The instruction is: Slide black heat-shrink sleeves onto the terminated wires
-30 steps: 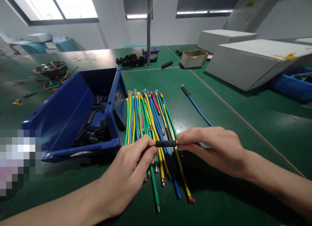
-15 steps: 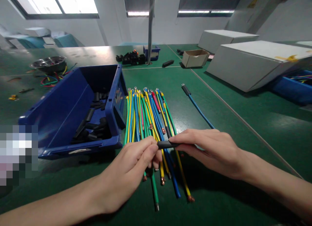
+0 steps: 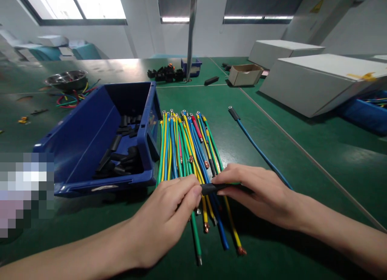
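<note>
My left hand (image 3: 169, 221) and my right hand (image 3: 256, 193) meet over a row of coloured wires (image 3: 187, 151) lying on the green table. Between their fingertips is a short black sleeve (image 3: 215, 187). My left fingers pinch its left end; my right thumb and fingers are closed round its right part, where a green wire seems to enter it. The wires are green, yellow, blue and red, with metal ring terminals at their far ends and copper tips at their near ends. A blue bin (image 3: 99, 139) with several black sleeves stands just left of the wires.
A single blue wire (image 3: 256, 147) with a black sleeve on its far end lies to the right of the row. Large white boxes (image 3: 317, 82), a small cardboard box (image 3: 244, 74), a metal bowl (image 3: 65, 78) and black parts (image 3: 165, 74) stand further back.
My right hand has slid left along the black sleeve, covering more of it. The view has shifted slightly, so both hands sit a little lower in the picture.
</note>
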Motion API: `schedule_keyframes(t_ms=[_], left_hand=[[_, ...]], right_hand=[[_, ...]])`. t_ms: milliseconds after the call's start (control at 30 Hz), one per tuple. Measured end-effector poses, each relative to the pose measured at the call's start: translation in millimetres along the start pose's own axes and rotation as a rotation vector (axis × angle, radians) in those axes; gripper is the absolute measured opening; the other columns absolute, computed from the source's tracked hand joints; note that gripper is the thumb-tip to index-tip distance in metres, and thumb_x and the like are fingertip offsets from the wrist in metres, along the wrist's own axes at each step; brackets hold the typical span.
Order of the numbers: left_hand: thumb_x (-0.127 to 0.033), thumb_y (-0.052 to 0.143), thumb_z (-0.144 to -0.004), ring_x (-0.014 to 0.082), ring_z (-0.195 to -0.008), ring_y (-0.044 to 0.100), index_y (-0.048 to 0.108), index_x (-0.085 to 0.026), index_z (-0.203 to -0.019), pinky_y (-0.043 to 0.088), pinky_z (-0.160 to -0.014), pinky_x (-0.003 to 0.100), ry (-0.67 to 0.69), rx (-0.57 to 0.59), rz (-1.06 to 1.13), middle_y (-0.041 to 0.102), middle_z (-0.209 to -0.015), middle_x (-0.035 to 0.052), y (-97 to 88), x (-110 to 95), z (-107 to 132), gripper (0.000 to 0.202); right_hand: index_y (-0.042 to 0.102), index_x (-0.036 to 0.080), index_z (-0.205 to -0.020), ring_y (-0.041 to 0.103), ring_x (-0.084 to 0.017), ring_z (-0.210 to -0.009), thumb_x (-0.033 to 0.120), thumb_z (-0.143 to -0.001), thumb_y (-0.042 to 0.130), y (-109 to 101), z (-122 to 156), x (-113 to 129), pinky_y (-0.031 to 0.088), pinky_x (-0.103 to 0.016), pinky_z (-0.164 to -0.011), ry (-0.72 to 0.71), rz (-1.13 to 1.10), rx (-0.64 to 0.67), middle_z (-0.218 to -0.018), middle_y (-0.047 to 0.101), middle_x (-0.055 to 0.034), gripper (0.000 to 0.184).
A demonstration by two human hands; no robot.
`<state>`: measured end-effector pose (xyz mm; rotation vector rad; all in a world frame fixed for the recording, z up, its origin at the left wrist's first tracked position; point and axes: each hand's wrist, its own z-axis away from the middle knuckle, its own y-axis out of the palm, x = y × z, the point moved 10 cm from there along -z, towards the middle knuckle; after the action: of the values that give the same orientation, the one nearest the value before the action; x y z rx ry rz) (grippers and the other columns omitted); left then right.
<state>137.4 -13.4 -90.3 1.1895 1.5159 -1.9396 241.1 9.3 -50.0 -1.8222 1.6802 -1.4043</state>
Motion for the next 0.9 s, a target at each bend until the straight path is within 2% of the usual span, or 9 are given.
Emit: schedule_keyframes(t_ms=[267, 667, 800, 900], left_hand=[[-0.032, 0.034, -0.101, 0.0093, -0.058, 0.036, 0.035, -0.020, -0.067, 0.027, -0.056, 0.025, -0.031, -0.054, 0.054, 0.036, -0.063, -0.0056, -0.9, 5.4, -1.0, 0.036], [-0.036, 0.032, -0.102, 0.0106, -0.062, 0.042, 0.044, -0.019, -0.071, 0.032, -0.059, 0.024, -0.019, -0.052, 0.059, 0.045, -0.066, -0.0036, 1.6, 5.6, 1.4, 0.037], [-0.039, 0.031, -0.102, 0.0099, -0.059, 0.042, 0.044, -0.019, -0.070, 0.033, -0.057, 0.024, -0.037, -0.097, 0.102, 0.045, -0.064, -0.0040, -1.8, 9.8, 2.7, 0.039], [-0.041, 0.030, -0.103, 0.0099, -0.059, 0.044, 0.044, -0.019, -0.070, 0.035, -0.058, 0.023, -0.057, -0.145, 0.113, 0.045, -0.063, -0.0039, -7.4, 12.6, 4.4, 0.041]], right_hand=[[0.057, 0.020, -0.111, 0.068, -0.010, -0.083, 0.015, -0.096, 0.055, 2.5, 1.4, -4.8, 0.053, -0.018, -0.073, 0.064, -0.056, 0.057, -0.094, 0.072, -0.0022, 0.016], [0.058, 0.020, -0.107, 0.069, -0.010, -0.079, 0.017, -0.098, 0.050, 9.6, 1.0, -4.1, 0.053, -0.019, -0.070, 0.063, 0.002, 0.078, -0.089, 0.072, -0.0009, 0.012], [0.055, 0.019, -0.120, 0.070, -0.012, -0.086, 0.021, -0.098, 0.052, 0.9, -0.9, 1.4, 0.054, -0.021, -0.074, 0.037, 0.049, 0.008, -0.099, 0.073, -0.0054, 0.022], [0.058, 0.017, -0.114, 0.066, -0.010, -0.073, 0.017, -0.100, 0.048, -11.3, -3.2, 4.1, 0.050, -0.019, -0.064, 0.008, 0.151, -0.067, -0.087, 0.071, -0.0042, 0.018]])
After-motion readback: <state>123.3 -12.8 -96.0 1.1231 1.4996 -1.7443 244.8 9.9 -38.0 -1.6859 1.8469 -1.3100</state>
